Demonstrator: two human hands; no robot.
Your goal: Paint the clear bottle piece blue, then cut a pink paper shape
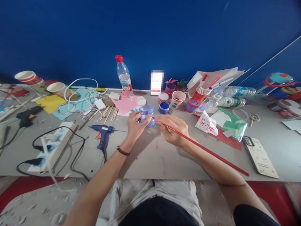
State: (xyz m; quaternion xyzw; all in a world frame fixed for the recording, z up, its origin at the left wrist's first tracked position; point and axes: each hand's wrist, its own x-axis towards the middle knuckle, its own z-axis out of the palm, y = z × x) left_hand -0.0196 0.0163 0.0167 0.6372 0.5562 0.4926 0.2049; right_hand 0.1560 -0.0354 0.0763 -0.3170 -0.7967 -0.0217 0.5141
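My left hand (135,126) is closed round a clear plastic bottle piece (146,110) with blue-painted bands at top and bottom, keeping it just above or on the table. A long red-handled paintbrush (207,147) is pinched in my right hand (173,129). Its tip meets the right side of the bottle piece, and its handle slants toward the lower right. Just behind my right fingers stands an open jar of blue paint (164,108). A paper cup (178,99) is beside the jar, and a pink-lidded jar (162,97) sits behind it.
Left of my hands lie a blue glue gun (103,133), wooden sticks (108,113) and a power strip (53,146) with trailing cords. A red-capped bottle (124,75) stands by the wall. On the right are plastic bottles (231,101), coloured paper (231,125) and a phone (261,157).
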